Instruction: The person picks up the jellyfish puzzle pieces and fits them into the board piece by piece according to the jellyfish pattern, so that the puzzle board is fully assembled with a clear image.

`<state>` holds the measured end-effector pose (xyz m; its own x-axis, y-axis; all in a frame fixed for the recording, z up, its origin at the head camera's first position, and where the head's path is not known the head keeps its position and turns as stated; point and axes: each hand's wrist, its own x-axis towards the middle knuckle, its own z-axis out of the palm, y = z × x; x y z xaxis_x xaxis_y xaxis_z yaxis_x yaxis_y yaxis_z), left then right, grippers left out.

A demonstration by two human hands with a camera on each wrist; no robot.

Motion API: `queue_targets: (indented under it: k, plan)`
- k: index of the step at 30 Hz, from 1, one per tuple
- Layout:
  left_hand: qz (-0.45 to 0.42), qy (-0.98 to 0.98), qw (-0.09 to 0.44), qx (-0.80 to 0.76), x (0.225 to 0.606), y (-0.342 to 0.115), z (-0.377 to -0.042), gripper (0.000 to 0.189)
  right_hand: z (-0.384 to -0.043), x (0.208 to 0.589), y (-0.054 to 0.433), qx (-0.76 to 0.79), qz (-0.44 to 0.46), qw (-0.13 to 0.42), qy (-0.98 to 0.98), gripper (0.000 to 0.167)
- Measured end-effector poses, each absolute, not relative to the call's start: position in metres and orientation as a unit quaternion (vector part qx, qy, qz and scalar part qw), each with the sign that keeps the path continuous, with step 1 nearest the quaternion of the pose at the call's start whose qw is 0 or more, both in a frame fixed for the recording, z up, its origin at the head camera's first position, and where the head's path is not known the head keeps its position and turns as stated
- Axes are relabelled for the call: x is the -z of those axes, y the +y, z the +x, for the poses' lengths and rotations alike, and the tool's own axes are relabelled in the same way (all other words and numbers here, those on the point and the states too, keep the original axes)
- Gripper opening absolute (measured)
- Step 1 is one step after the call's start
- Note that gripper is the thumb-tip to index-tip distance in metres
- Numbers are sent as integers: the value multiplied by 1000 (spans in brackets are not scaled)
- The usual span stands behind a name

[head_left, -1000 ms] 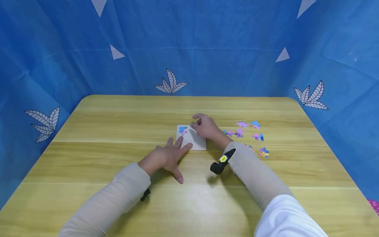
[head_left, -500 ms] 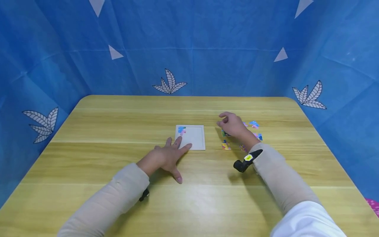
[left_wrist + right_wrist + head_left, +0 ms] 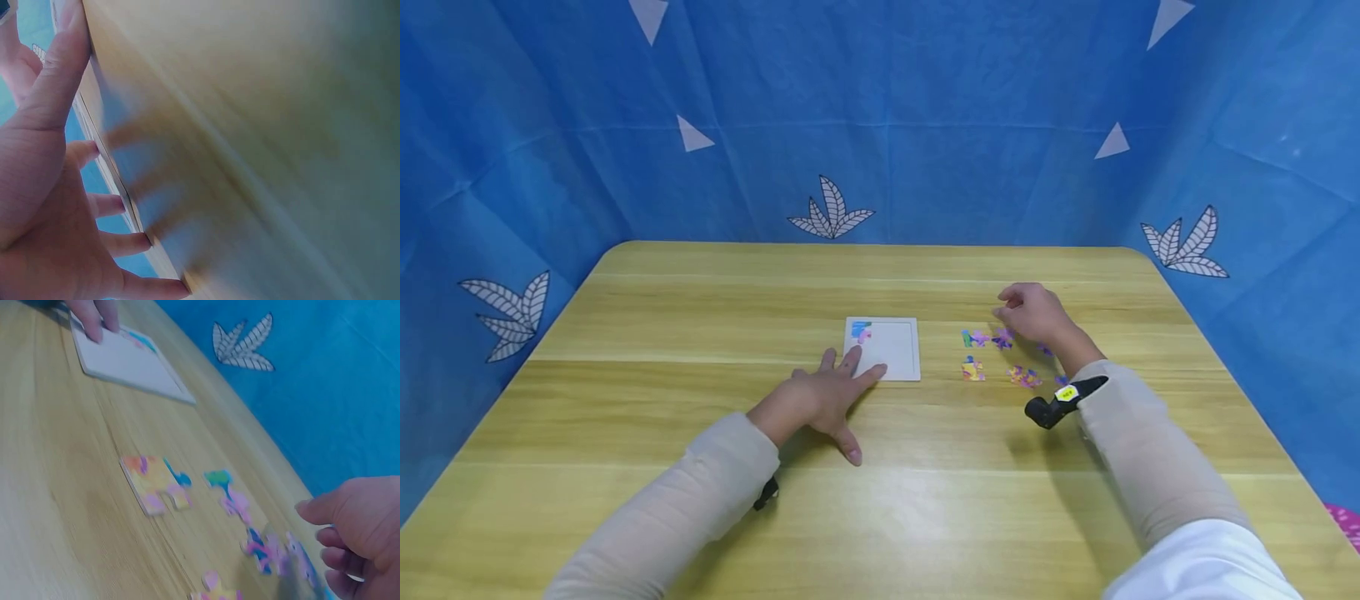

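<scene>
The left grip [image 3: 831,398] is spread wide, with fingertips resting on the near left part of the white puzzle board [image 3: 897,346], which lies just ahead and to the right of that grip's palm. A blue-and-pink piece [image 3: 861,332] sits in the board's far left corner, just beyond those fingertips.

Well to the right of the board, the right grip [image 3: 1037,318] hovers over the loose pieces, its thumb apart from loosely curled fingers and pinching no visible piece. Near it, toward the left grip, lie a green-and-pink piece [image 3: 976,338] and a purple one [image 3: 1002,337]. Closer to the person than the right grip are a yellow piece [image 3: 972,368] and a yellow-and-purple one [image 3: 1024,377]. The wooden counter [image 3: 880,525] carries everything; blue cloth [image 3: 880,83] hangs beyond both grips.
</scene>
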<state>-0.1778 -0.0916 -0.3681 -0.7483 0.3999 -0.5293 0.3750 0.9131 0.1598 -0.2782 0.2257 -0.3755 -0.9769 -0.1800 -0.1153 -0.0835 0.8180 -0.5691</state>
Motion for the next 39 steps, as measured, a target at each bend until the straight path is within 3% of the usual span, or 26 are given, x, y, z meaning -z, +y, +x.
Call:
queue_targets:
  k: [23,31,39]
  plan:
    - [210,935,286,-20,372,-92,-179,128,-277,391,248,264,-26,73,961,43]
    - [211,935,284,-21,370,-93,-179,127,-277,393,248,271,-19,45,961,41]
    - [211,935,286,-18,373,-93,-179,128,-279,395,249,288,-6,67,955,37]
